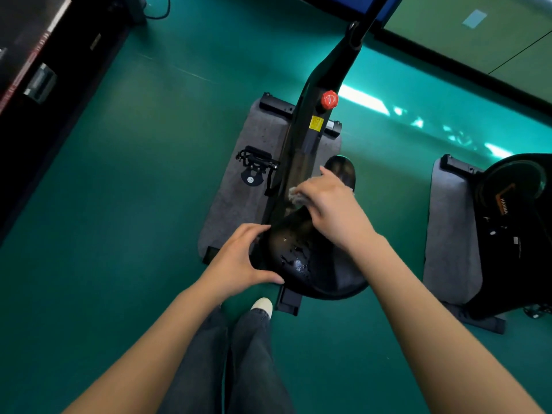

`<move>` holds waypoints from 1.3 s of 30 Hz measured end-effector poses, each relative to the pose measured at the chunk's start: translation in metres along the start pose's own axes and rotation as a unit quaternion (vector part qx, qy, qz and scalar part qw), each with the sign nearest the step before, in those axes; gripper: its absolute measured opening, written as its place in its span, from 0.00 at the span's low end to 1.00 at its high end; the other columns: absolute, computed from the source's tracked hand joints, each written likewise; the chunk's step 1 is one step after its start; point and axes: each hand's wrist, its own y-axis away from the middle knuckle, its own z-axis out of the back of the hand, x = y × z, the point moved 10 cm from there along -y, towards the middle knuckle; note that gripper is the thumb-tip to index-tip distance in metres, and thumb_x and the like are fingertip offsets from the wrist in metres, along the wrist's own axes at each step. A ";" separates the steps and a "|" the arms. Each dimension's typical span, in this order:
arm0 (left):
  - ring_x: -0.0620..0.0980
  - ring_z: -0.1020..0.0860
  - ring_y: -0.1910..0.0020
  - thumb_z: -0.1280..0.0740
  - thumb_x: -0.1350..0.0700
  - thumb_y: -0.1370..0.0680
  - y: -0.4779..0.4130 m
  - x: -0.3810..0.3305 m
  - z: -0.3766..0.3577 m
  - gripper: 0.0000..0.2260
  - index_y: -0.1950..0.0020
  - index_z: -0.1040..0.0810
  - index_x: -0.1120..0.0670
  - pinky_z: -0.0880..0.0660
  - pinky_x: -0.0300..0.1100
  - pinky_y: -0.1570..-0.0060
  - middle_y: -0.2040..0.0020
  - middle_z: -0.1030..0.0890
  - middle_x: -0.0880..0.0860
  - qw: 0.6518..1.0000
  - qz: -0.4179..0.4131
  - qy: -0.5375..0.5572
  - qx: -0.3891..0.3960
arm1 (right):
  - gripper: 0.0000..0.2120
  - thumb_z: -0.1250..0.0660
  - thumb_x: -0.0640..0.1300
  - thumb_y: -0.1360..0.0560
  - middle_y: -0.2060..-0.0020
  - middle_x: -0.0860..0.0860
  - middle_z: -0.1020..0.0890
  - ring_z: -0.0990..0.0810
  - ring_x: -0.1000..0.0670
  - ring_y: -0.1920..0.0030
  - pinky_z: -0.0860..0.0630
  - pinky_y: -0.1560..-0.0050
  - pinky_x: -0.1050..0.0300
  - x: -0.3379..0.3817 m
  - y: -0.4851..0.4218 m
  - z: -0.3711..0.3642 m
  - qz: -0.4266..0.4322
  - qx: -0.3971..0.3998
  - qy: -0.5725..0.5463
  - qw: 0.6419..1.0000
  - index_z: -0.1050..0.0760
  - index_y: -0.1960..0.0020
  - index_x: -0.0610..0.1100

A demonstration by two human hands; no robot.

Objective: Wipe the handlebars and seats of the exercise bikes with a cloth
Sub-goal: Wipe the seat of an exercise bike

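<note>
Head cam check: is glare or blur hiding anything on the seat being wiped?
Head view: the seat is dim but readable, with small glints off wet droplets. Strong glare streaks the floor at upper right, away from the work. The cloth under the right hand looks slightly soft. Wide-angle distortion bends lines near the picture's edges.

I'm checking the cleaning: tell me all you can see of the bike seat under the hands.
The seat is glossy black, wide at the near end, narrowing toward the frame. Wet drops sit on its top. The left hand grips its left edge; the right hand holds a grey cloth at its narrow end.
</note>
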 end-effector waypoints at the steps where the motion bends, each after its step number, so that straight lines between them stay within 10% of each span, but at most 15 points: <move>1: 0.39 0.33 0.38 0.20 0.44 0.44 0.000 0.000 0.000 0.44 0.31 0.32 0.49 0.38 0.34 0.36 0.38 0.32 0.42 1.000 0.000 -0.002 0.000 | 0.09 0.39 0.33 0.25 0.58 0.41 0.18 0.20 0.40 0.52 0.43 0.28 0.52 0.005 0.003 -0.006 0.007 0.011 0.005 1.000 0.20 0.51 0.37; 8: 0.39 0.31 0.42 0.20 0.45 0.42 0.006 0.013 -0.005 0.44 0.30 0.35 0.49 0.37 0.29 0.42 0.39 0.33 0.42 1.000 0.027 -0.001 0.007 | 0.11 0.36 0.37 0.25 0.49 0.46 0.16 0.21 0.43 0.46 0.34 0.45 0.59 0.032 0.019 -0.017 0.003 0.017 -0.107 0.994 0.20 0.44 0.41; 18: 0.38 0.34 0.37 0.19 0.46 0.43 0.020 0.021 -0.021 0.44 0.32 0.37 0.44 0.42 0.23 0.40 0.37 0.34 0.42 0.994 0.053 0.077 -0.065 | 0.12 0.34 0.35 0.25 0.47 0.58 0.19 0.22 0.53 0.42 0.29 0.39 0.60 0.042 0.033 -0.020 0.146 0.095 -0.239 0.955 0.20 0.44 0.45; 24: 0.40 0.35 0.33 0.25 0.34 0.48 0.032 0.025 -0.027 0.51 0.28 0.38 0.46 0.39 0.38 0.32 0.32 0.35 0.43 0.985 0.065 0.095 -0.128 | 0.09 0.33 0.32 0.25 0.45 0.52 0.18 0.25 0.53 0.36 0.30 0.33 0.53 0.045 0.066 -0.016 0.247 0.104 -0.290 0.919 0.20 0.48 0.39; 30: 0.40 0.34 0.35 0.22 0.48 0.40 0.047 0.025 -0.044 0.46 0.27 0.42 0.44 0.39 0.34 0.37 0.32 0.37 0.43 0.971 0.073 0.119 -0.194 | 0.08 0.33 0.31 0.26 0.48 0.49 0.17 0.23 0.52 0.37 0.28 0.36 0.50 0.035 0.122 -0.018 0.311 0.087 -0.310 0.894 0.19 0.50 0.38; 39: 0.39 0.40 0.31 0.26 0.33 0.50 0.052 0.018 -0.052 0.58 0.25 0.46 0.46 0.44 0.40 0.30 0.29 0.41 0.42 0.962 0.090 0.131 -0.222 | 0.11 0.35 0.30 0.26 0.47 0.54 0.17 0.20 0.57 0.44 0.28 0.41 0.65 0.001 0.077 0.008 0.145 0.019 -0.426 0.893 0.21 0.46 0.41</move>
